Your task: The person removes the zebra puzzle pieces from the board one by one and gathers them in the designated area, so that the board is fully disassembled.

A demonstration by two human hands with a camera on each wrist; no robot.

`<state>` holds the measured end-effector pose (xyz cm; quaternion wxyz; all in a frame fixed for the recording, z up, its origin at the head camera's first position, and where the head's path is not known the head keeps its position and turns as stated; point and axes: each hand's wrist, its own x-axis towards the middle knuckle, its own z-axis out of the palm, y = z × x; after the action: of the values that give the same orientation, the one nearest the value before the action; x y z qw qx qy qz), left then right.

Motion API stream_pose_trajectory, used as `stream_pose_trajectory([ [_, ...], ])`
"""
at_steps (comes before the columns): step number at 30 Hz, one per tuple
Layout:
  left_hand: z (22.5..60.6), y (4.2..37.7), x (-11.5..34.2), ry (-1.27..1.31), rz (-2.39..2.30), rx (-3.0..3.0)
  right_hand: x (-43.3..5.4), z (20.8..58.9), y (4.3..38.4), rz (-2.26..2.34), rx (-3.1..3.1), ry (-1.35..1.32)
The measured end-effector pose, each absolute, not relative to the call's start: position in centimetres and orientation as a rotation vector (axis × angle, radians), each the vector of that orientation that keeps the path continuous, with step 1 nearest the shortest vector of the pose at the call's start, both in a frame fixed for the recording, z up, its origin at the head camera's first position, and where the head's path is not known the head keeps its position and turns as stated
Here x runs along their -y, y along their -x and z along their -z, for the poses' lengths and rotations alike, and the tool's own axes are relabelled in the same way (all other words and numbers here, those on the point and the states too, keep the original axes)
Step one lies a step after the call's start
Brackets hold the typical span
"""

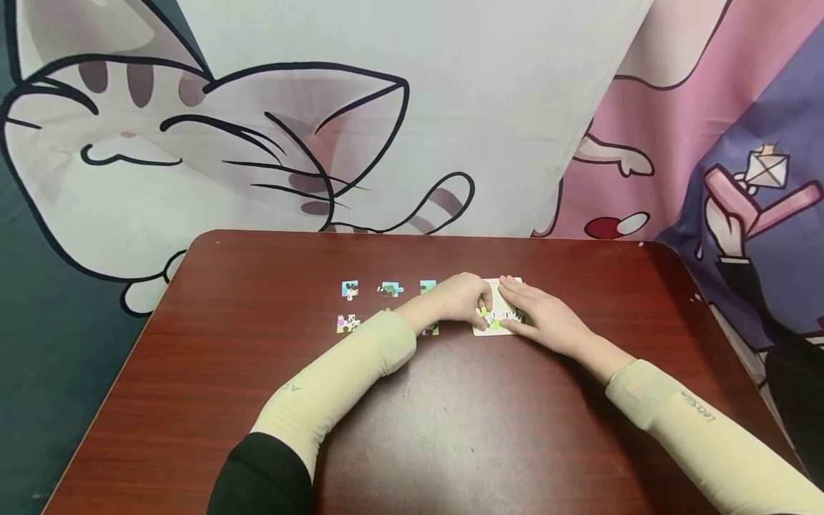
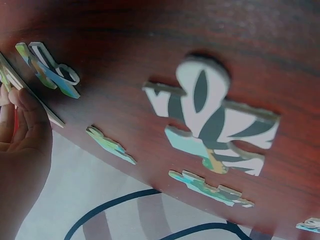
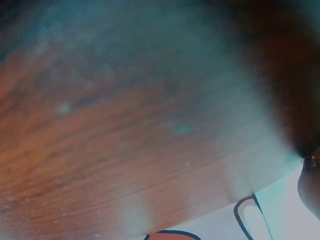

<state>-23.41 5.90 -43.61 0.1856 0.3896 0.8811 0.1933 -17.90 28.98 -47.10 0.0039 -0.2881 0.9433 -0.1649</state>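
Note:
A pale puzzle board (image 1: 497, 287) lies on the table between the two hands, with printed pieces along its lower part. My left hand (image 1: 462, 297) is over the board's left edge, thumb and fingers curled to pinch a green-and-white puzzle piece (image 1: 483, 312). In the left wrist view the left hand (image 2: 25, 132) shows at the edge beside the board. My right hand (image 1: 547, 319) rests on the board's right side with fingers extended, partly hiding it. Only a sliver of the right hand (image 3: 311, 190) appears in the right wrist view.
Loose puzzle pieces lie left of the board in two rows, among them a blue one (image 1: 350, 289), a green-blue one (image 1: 390, 289) and a zebra-striped one (image 2: 212, 120). The left forearm partly covers the nearer row. A patterned cloth (image 1: 502, 143) hangs behind the brown table (image 1: 412, 443).

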Motion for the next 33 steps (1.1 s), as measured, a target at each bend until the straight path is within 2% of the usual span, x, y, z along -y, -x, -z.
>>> stream_pose_trajectory([
  [21, 42.9, 23.4, -4.8, -1.166, -0.794, -2.413, -28.9, 47.2, 17.9, 0.531, -2.968, 0.939],
  [33, 40.5, 22.2, -2.3, -1.208, -0.757, -2.385, -28.8, 47.1, 17.8, 0.519, -2.966, 0.925],
])
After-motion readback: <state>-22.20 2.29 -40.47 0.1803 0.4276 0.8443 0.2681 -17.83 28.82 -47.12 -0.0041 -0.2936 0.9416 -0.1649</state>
